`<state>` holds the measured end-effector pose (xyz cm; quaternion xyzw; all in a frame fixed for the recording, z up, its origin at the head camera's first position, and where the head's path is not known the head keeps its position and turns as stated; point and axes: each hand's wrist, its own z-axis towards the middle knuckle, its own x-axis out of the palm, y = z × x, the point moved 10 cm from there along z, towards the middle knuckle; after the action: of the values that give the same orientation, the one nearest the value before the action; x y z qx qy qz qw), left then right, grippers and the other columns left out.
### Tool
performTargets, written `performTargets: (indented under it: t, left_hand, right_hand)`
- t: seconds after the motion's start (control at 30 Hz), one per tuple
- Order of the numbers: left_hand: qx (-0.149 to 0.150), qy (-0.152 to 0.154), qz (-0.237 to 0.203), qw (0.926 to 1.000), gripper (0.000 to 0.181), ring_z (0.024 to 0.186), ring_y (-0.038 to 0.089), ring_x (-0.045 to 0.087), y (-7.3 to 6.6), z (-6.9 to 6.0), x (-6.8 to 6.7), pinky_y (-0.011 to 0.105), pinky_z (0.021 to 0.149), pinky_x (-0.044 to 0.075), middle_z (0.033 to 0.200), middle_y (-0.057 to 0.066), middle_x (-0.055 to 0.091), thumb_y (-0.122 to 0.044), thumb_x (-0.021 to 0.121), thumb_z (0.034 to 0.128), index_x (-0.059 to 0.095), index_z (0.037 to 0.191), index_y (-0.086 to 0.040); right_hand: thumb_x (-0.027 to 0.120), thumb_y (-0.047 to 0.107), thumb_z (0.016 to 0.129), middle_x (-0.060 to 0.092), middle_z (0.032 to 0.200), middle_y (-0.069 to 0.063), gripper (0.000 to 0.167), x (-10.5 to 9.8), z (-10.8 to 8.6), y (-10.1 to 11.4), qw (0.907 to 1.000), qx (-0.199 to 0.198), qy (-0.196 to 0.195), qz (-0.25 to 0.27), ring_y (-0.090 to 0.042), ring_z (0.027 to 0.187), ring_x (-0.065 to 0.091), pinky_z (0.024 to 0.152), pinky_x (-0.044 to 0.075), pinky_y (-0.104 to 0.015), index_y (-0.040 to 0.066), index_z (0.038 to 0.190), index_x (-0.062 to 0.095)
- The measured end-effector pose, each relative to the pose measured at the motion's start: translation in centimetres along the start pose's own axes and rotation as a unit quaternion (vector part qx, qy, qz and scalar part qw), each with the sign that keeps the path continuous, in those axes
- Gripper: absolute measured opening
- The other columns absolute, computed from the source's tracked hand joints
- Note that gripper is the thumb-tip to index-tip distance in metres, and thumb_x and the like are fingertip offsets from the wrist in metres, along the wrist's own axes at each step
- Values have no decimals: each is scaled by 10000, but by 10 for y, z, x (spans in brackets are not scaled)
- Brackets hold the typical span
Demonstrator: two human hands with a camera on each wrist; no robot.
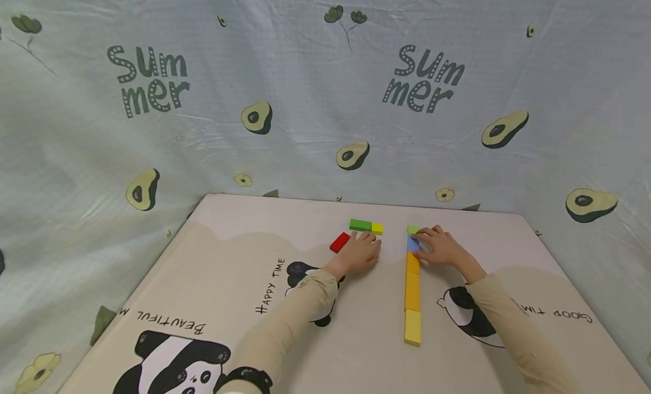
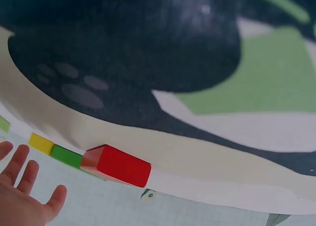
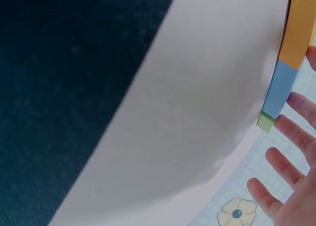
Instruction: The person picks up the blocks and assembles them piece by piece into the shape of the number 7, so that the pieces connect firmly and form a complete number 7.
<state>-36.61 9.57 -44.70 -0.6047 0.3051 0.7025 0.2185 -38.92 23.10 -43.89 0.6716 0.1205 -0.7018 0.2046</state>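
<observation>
A straight line of blocks runs away from the viewer: a yellow block (image 1: 412, 328), orange blocks (image 1: 412, 289), a blue block (image 1: 411, 244) and a small light green block (image 1: 413, 229) at the far end. Beside the blue block is my right hand (image 1: 443, 248), its spread fingertips at the line's right side; in the right wrist view they meet the edges of the blue and orange blocks. My left hand (image 1: 360, 252) is on or just over the table, fingers extended, holding nothing. Close to it lie a tilted red block (image 1: 339, 242), a green block (image 1: 360, 225) and a small yellow block (image 1: 377, 229).
The blocks are on a table with a pale cloth (image 1: 229, 230) printed with pandas and lettering. Behind it hangs a light curtain (image 1: 300, 72) with avocado and flower prints. A dark band (image 1: 248, 376) circles the left sleeve.
</observation>
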Motion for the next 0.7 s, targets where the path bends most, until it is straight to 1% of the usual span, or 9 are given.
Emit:
performTargets:
  t: [0.23, 0.5, 0.7]
  left_hand:
    - [-258, 253, 217, 9991, 461, 1287, 201, 343, 7, 8, 5, 468, 1042, 299, 1387, 16, 383, -350, 400, 933, 368, 1349, -154]
    - [-539, 289, 215, 9979, 465, 1309, 206, 317, 14, 15, 5, 482, 1040, 292, 1419, -7, 351, -349, 391, 935, 357, 1362, -168]
    - [-799, 535, 163, 9952, 469, 1321, 196, 291, 18, 15, 8, 482, 1057, 261, 1428, -29, 335, -369, 378, 937, 345, 1369, -188]
  right_hand:
    - [607, 389, 802, 530, 1198, -132, 483, 2, 1, -3, 10000, -23, -4, -81, -301, 1004, 424, 792, 385, -462, 98, 1184, 561]
    - [599, 376, 802, 522, 1197, -138, 483, 3, 2, -4, 9999, -48, 79, -84, -304, 996, 419, 782, 379, -468, 89, 1188, 555]
    - [602, 381, 802, 525, 1190, -135, 483, 3, 1, -4, 9999, -49, 66, -104, -300, 997, 421, 788, 380, -471, 93, 1187, 557]
